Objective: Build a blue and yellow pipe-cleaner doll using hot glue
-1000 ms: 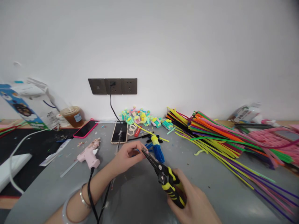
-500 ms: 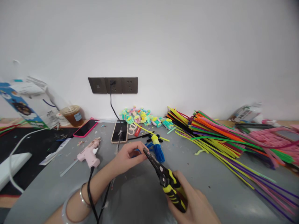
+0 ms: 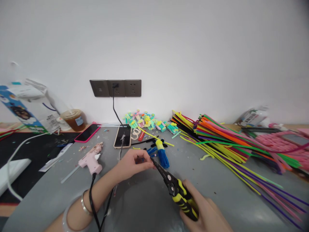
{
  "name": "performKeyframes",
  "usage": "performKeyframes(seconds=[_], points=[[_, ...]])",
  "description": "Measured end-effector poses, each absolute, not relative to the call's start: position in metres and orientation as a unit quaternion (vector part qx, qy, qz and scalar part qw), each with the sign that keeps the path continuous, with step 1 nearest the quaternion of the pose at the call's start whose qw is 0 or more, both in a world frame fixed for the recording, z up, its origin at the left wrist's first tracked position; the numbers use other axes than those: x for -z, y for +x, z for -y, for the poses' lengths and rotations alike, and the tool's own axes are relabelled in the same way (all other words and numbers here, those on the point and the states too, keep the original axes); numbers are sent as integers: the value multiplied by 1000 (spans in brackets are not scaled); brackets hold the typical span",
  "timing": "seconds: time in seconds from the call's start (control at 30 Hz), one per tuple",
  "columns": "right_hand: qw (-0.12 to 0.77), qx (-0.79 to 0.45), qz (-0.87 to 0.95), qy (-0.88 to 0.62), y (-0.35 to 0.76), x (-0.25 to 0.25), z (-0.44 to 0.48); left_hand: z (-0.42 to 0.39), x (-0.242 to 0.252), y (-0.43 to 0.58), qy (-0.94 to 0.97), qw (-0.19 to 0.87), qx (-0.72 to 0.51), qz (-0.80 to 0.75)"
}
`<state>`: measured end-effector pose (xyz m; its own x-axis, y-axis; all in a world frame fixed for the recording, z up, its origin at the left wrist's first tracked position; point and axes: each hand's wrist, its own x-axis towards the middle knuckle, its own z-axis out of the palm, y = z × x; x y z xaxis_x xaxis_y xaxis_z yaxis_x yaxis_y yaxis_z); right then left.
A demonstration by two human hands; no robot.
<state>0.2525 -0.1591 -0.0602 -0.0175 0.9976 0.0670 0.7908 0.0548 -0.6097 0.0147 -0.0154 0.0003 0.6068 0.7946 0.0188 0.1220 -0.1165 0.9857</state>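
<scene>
My right hand (image 3: 205,206) is wrapped round the yellow and black handles of pliers (image 3: 177,190), whose dark jaws point up and left. The jaw tips meet the fingertips of my left hand (image 3: 135,162), which are pinched together; whatever they hold is too small to make out. Just beyond the tips lies a blue pipe-cleaner tassel (image 3: 163,158) with a yellow top and black loops. Short blue pieces (image 3: 151,150) lie beside it, partly behind my left fingers.
A pink glue gun (image 3: 91,161) with a black cord lies left of my forearm. Two phones (image 3: 123,137), a cup (image 3: 73,120) and small colourful figures (image 3: 149,121) are farther back. Bundles of pipe cleaners (image 3: 222,138) spread across the right side.
The pliers and my right hand have shifted slightly right and down. My left fingertips have moved a little right and are closer together; more of the blue pieces shows behind them.
</scene>
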Motion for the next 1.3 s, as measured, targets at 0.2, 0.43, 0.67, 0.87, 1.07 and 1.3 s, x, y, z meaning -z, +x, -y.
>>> performKeyframes(seconds=[0.2, 0.43, 0.67, 0.87, 1.07, 1.3], points=[[234, -219, 671, -669, 248, 46, 152, 12, 1, 14, 705, 539, -285, -362], [269, -71, 638, -718, 301, 30, 121, 6, 0, 13, 703, 477, -359, -386], [92, 98, 654, -745, 343, 43, 78, 5, 1, 12, 714, 458, -353, -395], [260, 106, 693, -664, 292, 25, 69, 4, 6, 12, 694, 488, -357, -389], [365, -110, 768, -514, 207, 6, 68, 6, 3, 12, 709, 503, -348, -351], [412, -159, 759, -479, 196, 9, 60, 8, 0, 12, 723, 492, -336, -349]])
